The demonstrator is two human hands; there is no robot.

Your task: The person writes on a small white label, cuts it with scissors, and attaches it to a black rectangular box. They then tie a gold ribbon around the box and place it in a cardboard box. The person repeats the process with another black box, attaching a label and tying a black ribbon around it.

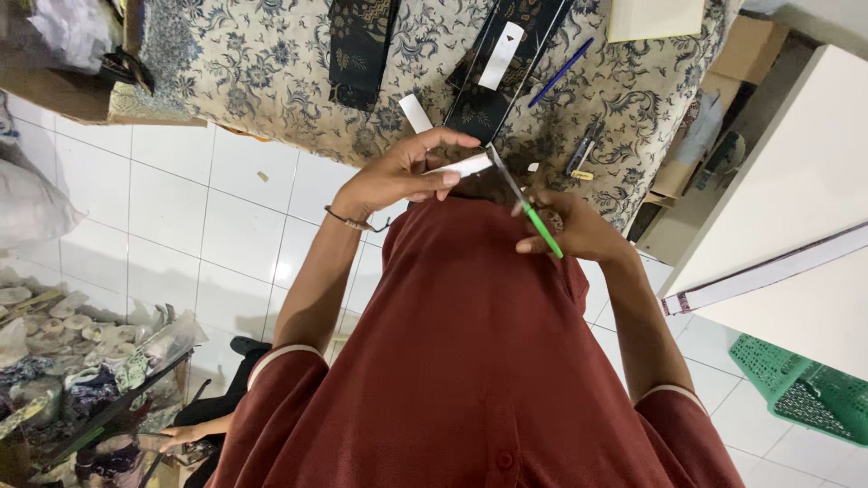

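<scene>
The left hand [407,172] pinches a white strip [463,166] out level above the table [271,72] edge so the scissors [524,203], gripped by the right hand [579,230] at their green handle, can bite its free end

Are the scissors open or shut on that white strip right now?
Open. The scissors in the right hand show blades parted at the edge of the white strip, which the left hand pinches.

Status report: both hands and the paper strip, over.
Left hand pinches white strip. Right hand holds green scissors, blades at strip. Nothing in the way.
</scene>
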